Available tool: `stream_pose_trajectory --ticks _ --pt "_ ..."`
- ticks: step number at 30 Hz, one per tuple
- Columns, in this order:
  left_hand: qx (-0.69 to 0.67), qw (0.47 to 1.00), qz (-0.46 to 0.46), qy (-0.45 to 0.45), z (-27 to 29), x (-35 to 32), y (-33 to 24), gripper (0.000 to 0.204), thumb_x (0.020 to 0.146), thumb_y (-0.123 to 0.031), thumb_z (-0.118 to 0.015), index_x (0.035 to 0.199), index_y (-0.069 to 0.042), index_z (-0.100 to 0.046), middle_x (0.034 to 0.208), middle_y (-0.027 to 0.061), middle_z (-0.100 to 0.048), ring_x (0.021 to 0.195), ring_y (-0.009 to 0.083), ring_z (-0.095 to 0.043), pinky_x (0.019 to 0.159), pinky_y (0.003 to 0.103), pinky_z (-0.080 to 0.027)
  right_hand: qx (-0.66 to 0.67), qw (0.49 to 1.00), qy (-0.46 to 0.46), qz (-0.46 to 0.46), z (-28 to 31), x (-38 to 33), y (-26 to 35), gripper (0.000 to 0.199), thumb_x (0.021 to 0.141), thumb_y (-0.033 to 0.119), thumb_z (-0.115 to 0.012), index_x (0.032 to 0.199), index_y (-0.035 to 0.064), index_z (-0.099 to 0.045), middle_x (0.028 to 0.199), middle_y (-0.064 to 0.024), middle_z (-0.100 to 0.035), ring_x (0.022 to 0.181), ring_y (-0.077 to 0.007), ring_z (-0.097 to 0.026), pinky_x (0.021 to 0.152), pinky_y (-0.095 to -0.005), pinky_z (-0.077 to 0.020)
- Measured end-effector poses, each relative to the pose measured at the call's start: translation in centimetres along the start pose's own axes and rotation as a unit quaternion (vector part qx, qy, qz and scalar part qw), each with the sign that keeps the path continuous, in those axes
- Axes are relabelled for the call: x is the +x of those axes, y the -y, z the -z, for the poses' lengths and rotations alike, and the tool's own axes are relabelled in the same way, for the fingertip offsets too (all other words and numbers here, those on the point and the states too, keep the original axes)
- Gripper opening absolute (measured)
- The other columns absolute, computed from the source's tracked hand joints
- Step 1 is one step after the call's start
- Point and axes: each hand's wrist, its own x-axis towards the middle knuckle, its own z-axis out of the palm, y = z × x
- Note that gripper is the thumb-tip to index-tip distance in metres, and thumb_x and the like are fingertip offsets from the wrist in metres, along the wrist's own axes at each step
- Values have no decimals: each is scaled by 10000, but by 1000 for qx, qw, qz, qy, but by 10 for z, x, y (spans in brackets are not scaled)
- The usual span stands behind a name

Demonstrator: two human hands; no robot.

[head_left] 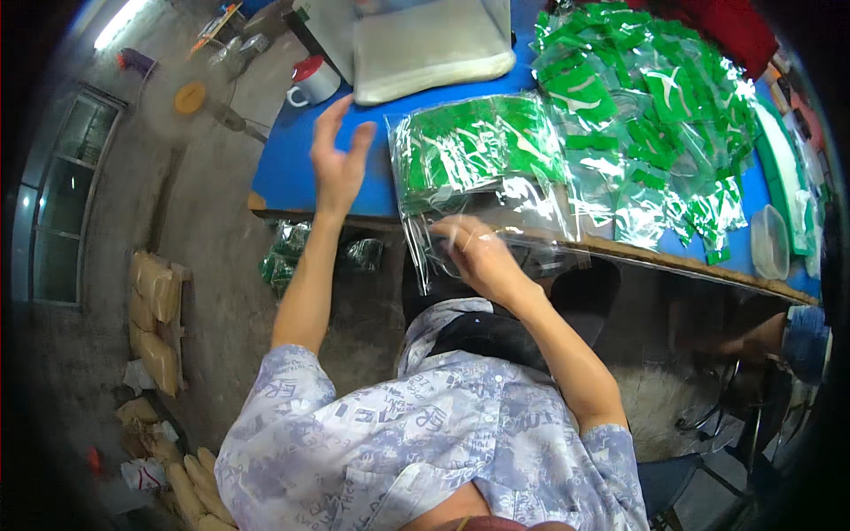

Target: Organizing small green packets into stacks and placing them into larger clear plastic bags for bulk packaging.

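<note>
A large clear plastic bag [540,205] lies on the blue table [288,164], with rows of small green-and-clear packets [478,146] inside. Its near end hangs over the table's front edge. At that loose end is my right hand [482,257], fingers bent and blurred against the film; whether they grip it is unclear. My left hand [339,173] is raised left of the bag, thumb and fingers apart, holding nothing. To the right spreads a big heap of similar green packets [655,115].
A stack of clear plastic bags [434,53] stands at the back, beside a white mug with a red top [314,81]. A clear plastic tub [768,243] sits near the right front edge. Filled sacks [155,319] line the floor at left; a chair [691,478] is at lower right.
</note>
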Motion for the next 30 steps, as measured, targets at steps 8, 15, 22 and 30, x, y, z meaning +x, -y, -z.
stream_pose_trajectory --ticks 8,15,22,30 --pt "-130 955 265 -26 -45 -179 -43 639 826 92 -679 1379 -15 -377 953 62 -598 825 84 -562 710 221 -480 -194 981 20 -2 -17 23 -13 442 780 42 -575 1216 -18 -548 1200 -169 -578 1111 -339 -539 952 -421 -428" --pt "-271 895 348 -65 2 -200 -39 400 867 53 -676 1220 34 -489 895 87 -650 799 114 -625 759 245 -529 -139 984 67 86 -33 12 2 334 869 66 -586 1196 -4 -572 1160 -169 -595 1102 -358 -558 990 -450 -427" --pt "-314 864 381 -97 10 -209 -49 367 858 49 -692 1175 31 -507 920 129 -701 826 153 -680 788 268 -554 14 983 184 -14 -19 13 25 225 835 98 -702 1028 14 -622 933 -163 -639 855 -356 -638 719 -426 -517" --pt "-295 881 361 -85 10 -218 -42 354 848 45 -713 1146 36 -523 882 128 -702 790 159 -683 756 280 -567 -9 976 217 -16 -26 6 23 129 827 112 -692 884 16 -627 782 -144 -647 714 -341 -648 653 -412 -524"
